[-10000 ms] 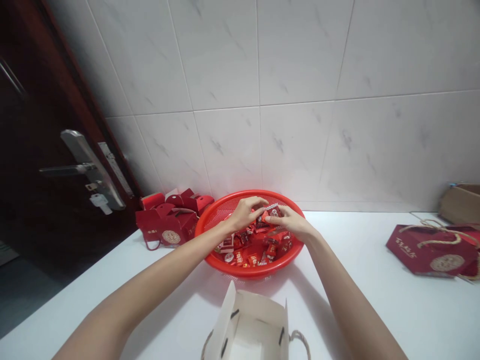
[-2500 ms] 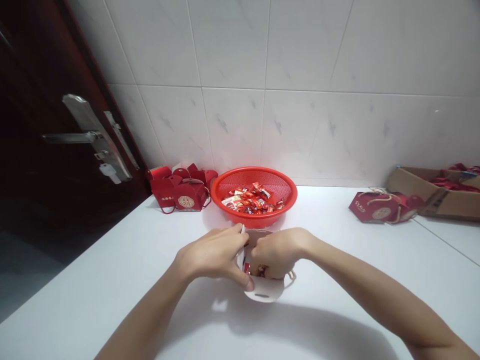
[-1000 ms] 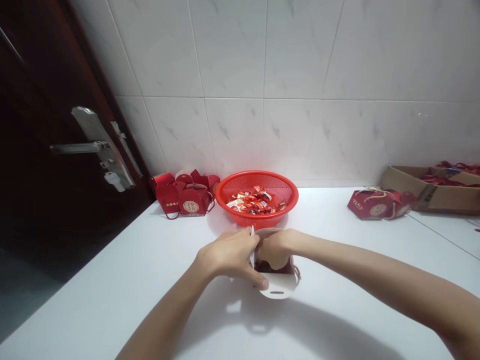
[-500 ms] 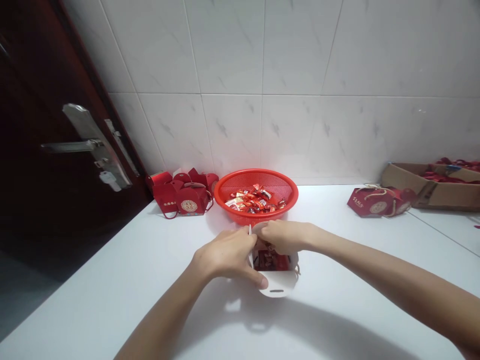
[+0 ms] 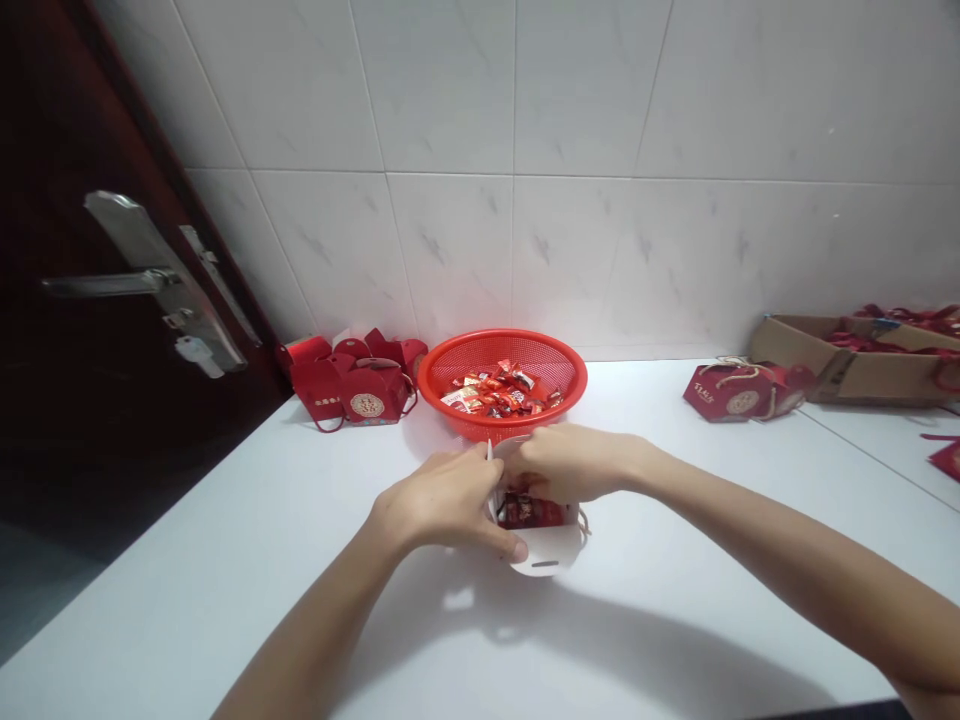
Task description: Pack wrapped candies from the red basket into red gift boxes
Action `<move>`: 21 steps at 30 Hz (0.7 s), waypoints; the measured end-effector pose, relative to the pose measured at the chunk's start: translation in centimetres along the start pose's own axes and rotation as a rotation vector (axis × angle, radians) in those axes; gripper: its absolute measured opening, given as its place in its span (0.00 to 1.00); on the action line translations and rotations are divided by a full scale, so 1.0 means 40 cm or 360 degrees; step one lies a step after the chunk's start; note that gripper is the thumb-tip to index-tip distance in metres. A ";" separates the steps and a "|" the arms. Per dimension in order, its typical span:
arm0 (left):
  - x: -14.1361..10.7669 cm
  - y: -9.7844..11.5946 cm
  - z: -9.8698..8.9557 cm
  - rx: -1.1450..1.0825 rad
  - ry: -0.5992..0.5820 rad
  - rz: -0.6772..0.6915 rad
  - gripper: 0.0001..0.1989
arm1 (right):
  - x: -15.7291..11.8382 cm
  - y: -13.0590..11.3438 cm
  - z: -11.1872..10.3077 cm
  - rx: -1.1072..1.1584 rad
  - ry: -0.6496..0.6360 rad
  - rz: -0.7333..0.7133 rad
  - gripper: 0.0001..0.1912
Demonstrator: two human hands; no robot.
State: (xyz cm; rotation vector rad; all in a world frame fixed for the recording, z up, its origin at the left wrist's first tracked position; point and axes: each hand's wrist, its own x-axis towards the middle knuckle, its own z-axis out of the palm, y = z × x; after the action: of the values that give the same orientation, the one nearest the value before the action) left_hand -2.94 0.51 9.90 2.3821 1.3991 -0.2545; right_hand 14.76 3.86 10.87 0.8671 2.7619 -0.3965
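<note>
In front of me on the white table stands a small candy box point(image 5: 549, 552), its flaps up and its pale inside showing. Red-wrapped candies point(image 5: 531, 511) lie in it. My left hand point(image 5: 444, 505) grips the box's left side, with the thumb on the near flap and the fingers by the left flap. My right hand point(image 5: 566, 462) is curled into the box's far part, and its fingertips are hidden, so what they hold cannot be made out. Just behind the box sits a red plastic basket point(image 5: 501, 345) with wrapped candies point(image 5: 504, 392) in it.
Several red candy boxes point(image 5: 366, 385) with cord handles stand left of the basket. More closed ones point(image 5: 739, 392) lie at the right, beside a cardboard carton point(image 5: 889, 378) of red items. A tiled wall point(image 5: 450, 255) backs the table, and a dark door point(image 5: 82, 400) is at the left.
My right hand has dipped lower into the box, its fingers now further inside. My left hand keeps its hold on the box. The whole view has shifted slightly.
</note>
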 end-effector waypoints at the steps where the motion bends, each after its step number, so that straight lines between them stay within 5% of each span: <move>1: -0.001 -0.001 0.000 -0.0009 -0.0004 -0.0017 0.31 | -0.012 0.007 -0.003 0.0111 0.0074 -0.0046 0.12; 6: -0.004 -0.001 0.000 -0.0070 -0.0024 -0.0055 0.29 | -0.083 0.062 0.031 0.0548 0.0492 -0.0060 0.07; 15: -0.004 -0.002 -0.003 -0.0089 -0.0005 -0.0054 0.29 | -0.115 0.103 0.196 0.0658 0.1353 -0.0017 0.08; 21: -0.009 0.011 0.000 -0.0108 0.0144 0.0097 0.27 | -0.069 0.087 0.235 0.0672 0.1340 0.0097 0.16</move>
State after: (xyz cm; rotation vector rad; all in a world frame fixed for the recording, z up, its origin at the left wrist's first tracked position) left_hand -2.73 0.03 10.11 2.4027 1.3493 -0.0831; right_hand 20.20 2.17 2.18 1.4977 3.4453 -0.7674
